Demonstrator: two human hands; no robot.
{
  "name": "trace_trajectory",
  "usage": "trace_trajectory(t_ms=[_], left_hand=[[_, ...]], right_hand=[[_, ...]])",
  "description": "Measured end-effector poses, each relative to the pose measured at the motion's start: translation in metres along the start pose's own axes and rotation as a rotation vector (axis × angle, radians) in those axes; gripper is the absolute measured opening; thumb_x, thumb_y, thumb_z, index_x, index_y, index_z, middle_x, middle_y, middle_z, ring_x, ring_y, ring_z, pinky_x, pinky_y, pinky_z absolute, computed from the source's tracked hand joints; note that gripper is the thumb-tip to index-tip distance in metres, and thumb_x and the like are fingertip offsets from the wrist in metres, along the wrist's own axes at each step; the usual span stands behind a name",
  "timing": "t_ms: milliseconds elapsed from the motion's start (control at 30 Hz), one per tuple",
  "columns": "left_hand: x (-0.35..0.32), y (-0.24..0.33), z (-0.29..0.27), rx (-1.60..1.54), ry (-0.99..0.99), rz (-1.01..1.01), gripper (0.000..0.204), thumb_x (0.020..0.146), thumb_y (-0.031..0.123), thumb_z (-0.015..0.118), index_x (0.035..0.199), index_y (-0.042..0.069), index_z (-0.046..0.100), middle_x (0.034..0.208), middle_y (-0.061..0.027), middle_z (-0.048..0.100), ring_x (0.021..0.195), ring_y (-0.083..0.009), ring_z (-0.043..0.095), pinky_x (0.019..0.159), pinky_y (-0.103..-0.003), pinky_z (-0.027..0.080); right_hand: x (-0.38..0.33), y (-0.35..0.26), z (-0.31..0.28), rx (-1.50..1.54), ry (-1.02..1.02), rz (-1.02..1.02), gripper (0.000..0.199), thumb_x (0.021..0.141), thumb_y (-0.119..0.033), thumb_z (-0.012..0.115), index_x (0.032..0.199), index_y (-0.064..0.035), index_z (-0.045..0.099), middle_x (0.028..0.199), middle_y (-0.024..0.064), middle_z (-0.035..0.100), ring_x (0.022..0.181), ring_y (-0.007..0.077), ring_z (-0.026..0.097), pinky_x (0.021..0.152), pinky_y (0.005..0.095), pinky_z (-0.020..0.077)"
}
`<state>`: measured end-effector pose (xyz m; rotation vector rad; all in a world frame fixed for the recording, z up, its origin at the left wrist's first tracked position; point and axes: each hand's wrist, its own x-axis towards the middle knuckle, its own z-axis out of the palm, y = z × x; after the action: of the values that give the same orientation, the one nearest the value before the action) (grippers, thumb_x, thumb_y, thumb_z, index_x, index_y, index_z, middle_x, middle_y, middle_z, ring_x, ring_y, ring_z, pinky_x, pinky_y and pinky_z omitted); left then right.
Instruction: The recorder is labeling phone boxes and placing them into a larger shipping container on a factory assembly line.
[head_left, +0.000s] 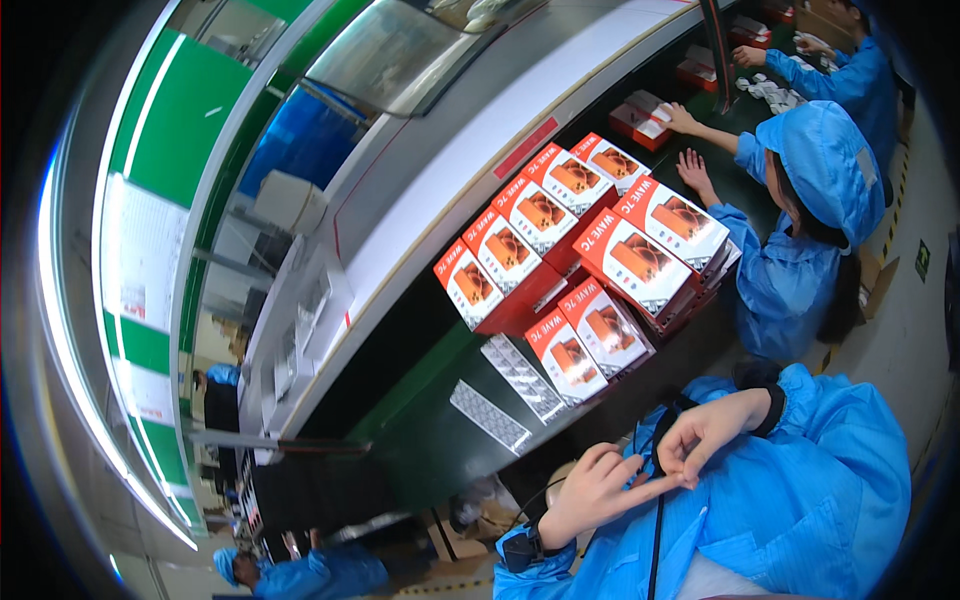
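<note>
In front of my blue smock, my left hand (597,492) stretches its index finger toward my right hand, its other fingers loosely bent and apart; I see nothing held in it. The fingertips of my right hand (708,432) are pinched together at the tip of that index finger. Whatever lies between them, if anything, is too small to make out. A thin black cord (657,535) hangs down past my hands. Nearest to them on the dark green bench are red and white printed boxes (608,330) and two sheets of small silvery labels (490,416).
More stacked boxes (540,215) fill the bench beyond. A co-worker in blue (800,240) reaches to an opened red box (640,120); another person (850,75) works farther along. A pale ledge (450,200) runs behind the bench. A person (300,575) is at lower left.
</note>
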<state>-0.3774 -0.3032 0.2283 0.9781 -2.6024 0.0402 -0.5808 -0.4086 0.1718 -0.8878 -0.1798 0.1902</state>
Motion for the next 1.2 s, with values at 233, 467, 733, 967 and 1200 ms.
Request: trace_trajectory(t_ms=[233, 467, 733, 967, 1200], left_hand=[[0.0, 0.107, 0.005, 0.153, 0.064, -0.307, 0.044, 0.063, 0.021, 0.071, 0.103, 0.035, 0.065, 0.089, -0.0016, 0.045, 0.073, -0.016, 0.051, 0.079, -0.036, 0.047], [-0.018, 0.214, 0.002, 0.367, 0.098, -0.579, 0.039, 0.064, 0.018, 0.072, 0.099, 0.035, 0.067, 0.09, -0.0005, 0.044, 0.078, -0.0149, 0.049, 0.08, -0.035, 0.047], [-0.082, 0.348, -0.028, 0.728, 0.014, -0.843, 0.046, 0.079, 0.013, 0.058, 0.117, 0.038, 0.059, 0.089, 0.0017, 0.039, 0.07, -0.01, 0.041, 0.083, -0.032, 0.046], [-0.144, 0.492, -0.056, 0.924, -0.125, -1.135, 0.049, 0.076, 0.009, 0.056, 0.111, 0.042, 0.06, 0.095, 0.0009, 0.038, 0.071, -0.0104, 0.042, 0.084, -0.035, 0.046], [-0.191, 0.636, -0.068, 1.062, -0.255, -1.466, 0.049, 0.076, 0.009, 0.055, 0.112, 0.042, 0.06, 0.093, 0.0014, 0.037, 0.07, -0.0101, 0.041, 0.082, -0.034, 0.047]], right_hand=[[-0.041, -0.001, 0.062, -0.285, 0.206, -0.163, 0.018, 0.083, -0.004, 0.064, 0.098, 0.0001, 0.055, 0.093, 0.008, 0.063, 0.086, 0.014, 0.062, 0.078, 0.0277, 0.048], [-0.039, 0.027, 0.105, -0.547, 0.123, -0.226, 0.011, 0.081, -0.008, 0.066, 0.089, -0.0006, 0.065, 0.088, 0.0075, 0.067, 0.082, 0.0154, 0.064, 0.074, 0.0263, 0.0496], [0.032, 0.077, 0.184, -0.46, -0.208, -0.128, 0.013, 0.079, -0.008, 0.069, 0.085, -0.002, 0.06, 0.083, 0.0055, 0.065, 0.081, 0.0141, 0.062, 0.075, 0.0267, 0.0491], [0.114, 0.16, 0.286, -0.316, -0.589, -0.086, 0.014, 0.078, -0.008, 0.07, 0.087, -0.0024, 0.061, 0.085, 0.0057, 0.065, 0.082, 0.0143, 0.062, 0.073, 0.0266, 0.0488], [0.185, 0.262, 0.404, -0.211, -0.998, 0.013, 0.01, 0.078, -0.004, 0.07, 0.084, -0.0018, 0.062, 0.085, 0.011, 0.066, 0.079, 0.0221, 0.061, 0.07, 0.0314, 0.0475]])
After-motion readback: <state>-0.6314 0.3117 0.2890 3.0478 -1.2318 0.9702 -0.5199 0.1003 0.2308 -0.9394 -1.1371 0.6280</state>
